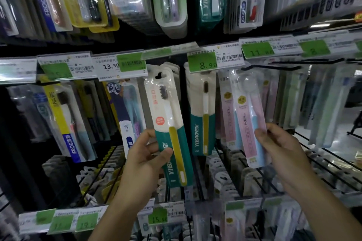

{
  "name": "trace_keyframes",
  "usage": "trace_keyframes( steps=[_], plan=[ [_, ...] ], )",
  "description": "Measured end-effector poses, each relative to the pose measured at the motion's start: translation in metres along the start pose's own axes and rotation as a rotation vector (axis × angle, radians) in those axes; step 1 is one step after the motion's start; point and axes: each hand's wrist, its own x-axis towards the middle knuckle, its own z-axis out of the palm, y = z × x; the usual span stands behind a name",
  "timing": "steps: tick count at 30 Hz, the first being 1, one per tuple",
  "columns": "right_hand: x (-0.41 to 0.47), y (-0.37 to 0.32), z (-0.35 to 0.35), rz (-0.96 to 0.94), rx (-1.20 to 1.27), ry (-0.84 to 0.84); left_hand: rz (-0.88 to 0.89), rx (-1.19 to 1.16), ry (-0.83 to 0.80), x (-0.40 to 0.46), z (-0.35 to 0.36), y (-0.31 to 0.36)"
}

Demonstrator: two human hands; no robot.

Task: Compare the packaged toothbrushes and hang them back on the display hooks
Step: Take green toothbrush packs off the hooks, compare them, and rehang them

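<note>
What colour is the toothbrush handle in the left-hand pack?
Mustard yellow on the toothbrush handle, against the teal card of the pack; head view.

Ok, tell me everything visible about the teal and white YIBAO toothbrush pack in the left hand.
The YIBAO toothbrush pack is a tall card under a clear plastic blister, cream-white above and teal below, with white YIBAO lettering and a round orange-red sticker. Inside lies one toothbrush with dark bristles, a white neck and a mustard-yellow handle. A hanging hole is cut at the top. The pack is off the hooks and leans left at the top. The left hand grips its lower part, thumb across the front.
</note>
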Motion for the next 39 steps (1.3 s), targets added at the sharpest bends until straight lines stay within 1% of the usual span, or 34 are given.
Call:
trace_keyframes(
  steps=[2, 8, 12, 17, 21, 24, 33, 39],
  plan=[
    [0.0, 0.0, -0.001, -0.001, -0.003, -0.002, -0.015, -0.02, 0.002, 0.002, 0.0, -0.003],
    [0.0, 0.0, -0.001, -0.006, 0.003, -0.015, -0.026, 0.083, -0.071, -0.006, 0.002, -0.003],
    [0.0, 0.001, 0.001, -0.002, -0.004, -0.02, -0.068, 0.071, -0.02, -0.012, 0.001, -0.007],
    [0.001, 0.0, 0.002, -0.007, 0.013, -0.028, 0.02, 0.076, -0.099, -0.02, 0.0, -0.002],
    [0.001, 0.002, 0.003, -0.006, 0.032, -0.029, 0.081, 0.076, -0.06, -0.015, 0.003, 0.008],
    [0.0, 0.002, 0.004, -0.011, 0.035, -0.03, 0.047, 0.073, -0.025, -0.005, 0.002, 0.011],
    [-0.001, 0.001, 0.001, 0.004, 0.057, -0.027, -0.017, 0.13, -0.123, -0.012, 0.0, 0.009],
    [-0.002, 0.001, 0.002, 0.011, 0.047, -0.02, -0.036, 0.145, -0.126, -0.015, 0.003, 0.005]
  ],
)
